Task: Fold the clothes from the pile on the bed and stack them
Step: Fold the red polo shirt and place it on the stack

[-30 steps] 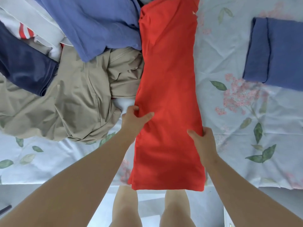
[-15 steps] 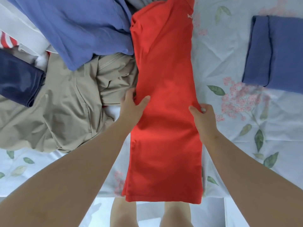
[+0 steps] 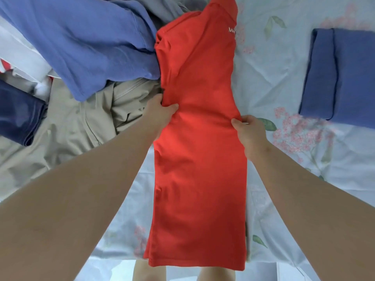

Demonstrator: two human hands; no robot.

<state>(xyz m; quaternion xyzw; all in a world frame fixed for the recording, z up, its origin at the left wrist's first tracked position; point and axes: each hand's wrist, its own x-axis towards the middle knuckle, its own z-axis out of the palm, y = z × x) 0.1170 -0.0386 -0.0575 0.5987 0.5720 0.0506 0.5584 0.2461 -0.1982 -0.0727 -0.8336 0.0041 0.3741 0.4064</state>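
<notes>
Midway along the strip, the left hand (image 3: 160,112) and right hand (image 3: 249,130) each pinch an edge of the red shirt (image 3: 200,169), laid lengthwise down the frame's centre on the bed (image 3: 284,199). Lifting unevenly could skew the fold or drag the pile (image 3: 81,57), upper left. Fingers tucked under the cloth are hidden; the collar (image 3: 225,5) is cropped.

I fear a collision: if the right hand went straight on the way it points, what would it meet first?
The right hand points forward-left, so it would first cross the long folded red shirt it pinches; beyond, probably the crumpled blue garment in the pile.
</notes>
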